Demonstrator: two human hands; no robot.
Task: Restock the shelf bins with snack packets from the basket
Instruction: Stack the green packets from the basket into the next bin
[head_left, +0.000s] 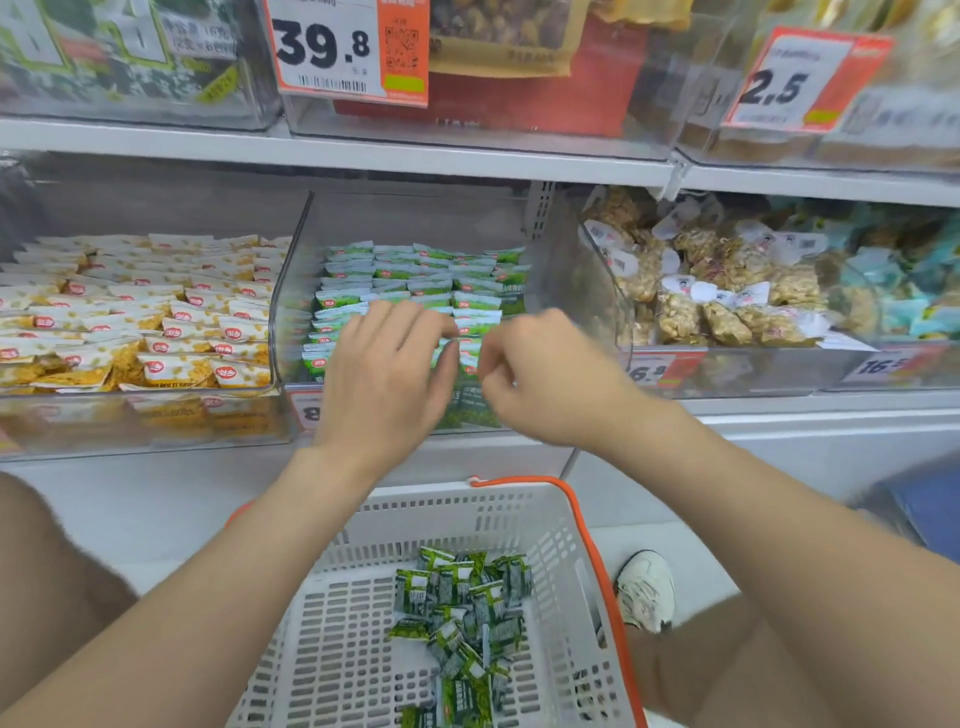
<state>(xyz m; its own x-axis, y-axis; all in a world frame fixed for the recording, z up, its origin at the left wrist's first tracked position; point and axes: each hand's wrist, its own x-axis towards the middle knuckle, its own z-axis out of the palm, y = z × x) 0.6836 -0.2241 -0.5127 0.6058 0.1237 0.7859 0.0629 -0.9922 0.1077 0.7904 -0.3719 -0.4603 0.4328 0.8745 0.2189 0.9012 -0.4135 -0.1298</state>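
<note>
The middle clear bin (298, 291) on the shelf holds neat rows of green snack packets (415, 275). Both my hands are at the front of this bin. My left hand (384, 374) has its fingers curled down over the front rows of green packets. Close beside it, my right hand (540, 374) has its fingers curled tight and pinches a green packet (467, 364) at the gap between the two hands. Below, a white basket (561, 525) with an orange handle holds a loose heap of green packets (462, 603).
The left bin holds yellow-and-white packets (156, 312); the right bin holds bagged nut clusters (727, 280). Price tags (343, 47) hang on the bins of the upper shelf. My knees flank the basket, and a white shoe (647, 590) is on the floor to its right.
</note>
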